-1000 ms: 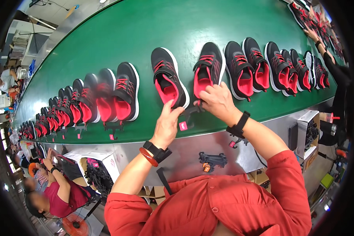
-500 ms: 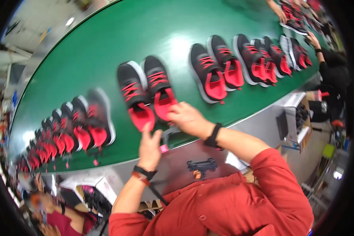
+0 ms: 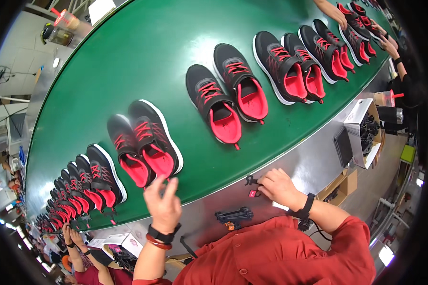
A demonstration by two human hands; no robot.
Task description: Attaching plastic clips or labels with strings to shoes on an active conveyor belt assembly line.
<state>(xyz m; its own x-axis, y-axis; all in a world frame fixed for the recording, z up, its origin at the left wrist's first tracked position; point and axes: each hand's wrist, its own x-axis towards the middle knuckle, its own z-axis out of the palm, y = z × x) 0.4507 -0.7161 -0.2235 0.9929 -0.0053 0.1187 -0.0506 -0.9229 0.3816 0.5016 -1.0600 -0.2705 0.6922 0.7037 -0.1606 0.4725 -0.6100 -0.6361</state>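
Observation:
A pair of black sneakers with red laces and pink-red linings [image 3: 145,142] lies on the green belt [image 3: 199,166], heels toward me. My left hand [image 3: 164,206] is at their heels, thumb and fingers apart, with nothing visible in it. Over the metal edge of the belt, my right hand [image 3: 280,187] pinches a small black plastic shoe hanger [image 3: 250,180]. A pink tag [image 3: 253,193] shows beside it; whether it is attached I cannot tell. Just right of the first pair is another pair of sneakers [image 3: 226,104].
More sneakers line the belt to the left [image 3: 100,178] and right [image 3: 283,64]. A bundle of black hangers [image 3: 234,216] lies on the metal ledge before me. At right stands a white box of black parts [image 3: 361,133]. Other people's hands [image 3: 390,47] work at the far right and lower left.
The sneakers have shifted left along the belt. My right hand has left the shoe opening and moved right to the metal edge. My left hand has moved slightly left and stays by the heels.

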